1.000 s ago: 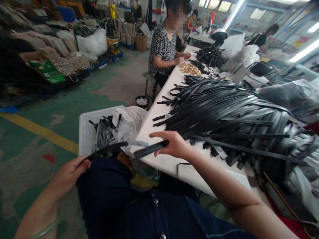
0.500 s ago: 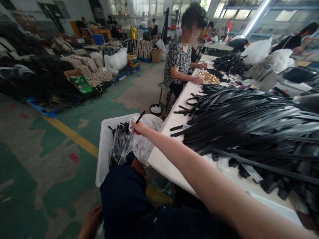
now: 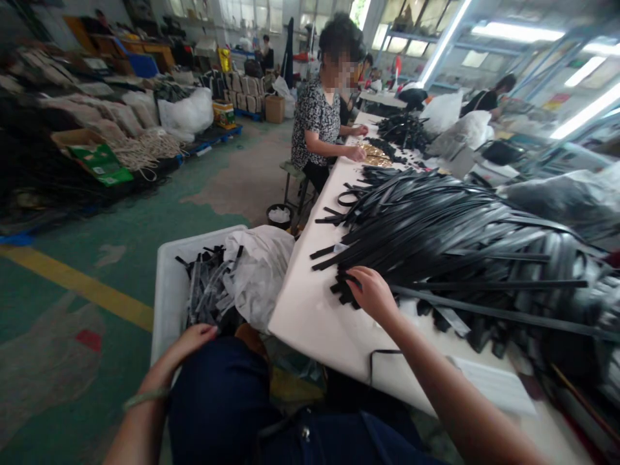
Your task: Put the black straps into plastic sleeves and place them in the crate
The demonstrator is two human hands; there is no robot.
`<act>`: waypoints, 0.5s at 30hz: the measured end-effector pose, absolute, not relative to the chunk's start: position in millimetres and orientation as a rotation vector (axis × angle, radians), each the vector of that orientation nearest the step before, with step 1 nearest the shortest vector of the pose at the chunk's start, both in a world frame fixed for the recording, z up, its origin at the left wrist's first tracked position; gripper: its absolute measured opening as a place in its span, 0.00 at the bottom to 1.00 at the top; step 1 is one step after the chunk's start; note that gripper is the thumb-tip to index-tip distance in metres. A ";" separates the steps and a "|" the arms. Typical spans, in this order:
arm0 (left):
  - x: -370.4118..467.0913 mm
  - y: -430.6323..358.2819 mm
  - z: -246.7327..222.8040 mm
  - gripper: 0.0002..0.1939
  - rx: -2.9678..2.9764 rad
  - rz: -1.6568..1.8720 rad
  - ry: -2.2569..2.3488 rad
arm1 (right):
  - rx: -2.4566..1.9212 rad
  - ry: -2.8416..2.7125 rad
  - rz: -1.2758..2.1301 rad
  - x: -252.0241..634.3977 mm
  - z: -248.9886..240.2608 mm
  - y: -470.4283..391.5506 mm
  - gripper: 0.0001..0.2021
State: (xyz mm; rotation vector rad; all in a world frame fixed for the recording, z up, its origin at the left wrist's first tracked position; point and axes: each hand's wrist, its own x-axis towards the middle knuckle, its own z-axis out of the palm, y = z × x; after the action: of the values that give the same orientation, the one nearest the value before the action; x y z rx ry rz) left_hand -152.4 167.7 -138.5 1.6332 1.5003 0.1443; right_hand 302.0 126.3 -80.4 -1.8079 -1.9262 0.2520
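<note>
My right hand is at the near left end of a large pile of black strips on the white table. Its thumb and fingers close around black strip ends there. Beside my knee, my left hand lies over the near edge of a white bin, fingers extended and nothing visible in them. Short black strips and clear plastic pieces lie in the bin, next to a pale cloth draped at its right side.
A person sits farther along the table's left side, hands at a pile of gold-coloured pieces. A small black bucket stands on the floor. Plastic bags lie across the table. A thin black strip hangs over the near edge.
My right hand has moved from above the bin to the strip pile; the black piece it held is no longer in it. My left hand has risen to the bin's edge. The view has shifted right.
</note>
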 end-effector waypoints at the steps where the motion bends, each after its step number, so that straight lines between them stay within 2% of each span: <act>1: -142.0 186.0 -134.3 0.27 1.645 0.154 1.479 | -1.838 -2.018 0.143 319.2 -87.2 109.2 0.18; 4: -87.4 227.7 -104.5 0.23 1.785 0.205 1.354 | -1.894 -2.186 0.074 341.4 -103.7 79.3 0.26; 8: 25.8 229.6 -64.7 0.17 2.189 0.231 1.101 | -1.928 -2.182 0.094 336.1 -112.9 71.4 0.26; 11: 94.8 199.6 -67.1 0.18 2.279 0.189 1.026 | -1.913 -2.134 0.105 333.0 -112.0 67.7 0.25; 15: 124.6 165.9 -82.0 0.05 2.305 0.177 1.112 | -1.894 -2.114 0.130 332.1 -105.2 63.1 0.25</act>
State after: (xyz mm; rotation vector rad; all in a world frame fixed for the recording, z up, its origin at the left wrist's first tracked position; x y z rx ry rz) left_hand 124.6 165.9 -82.0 2.3046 1.1124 0.1772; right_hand 332.1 63.1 -105.2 -1.8939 -2.1137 0.1296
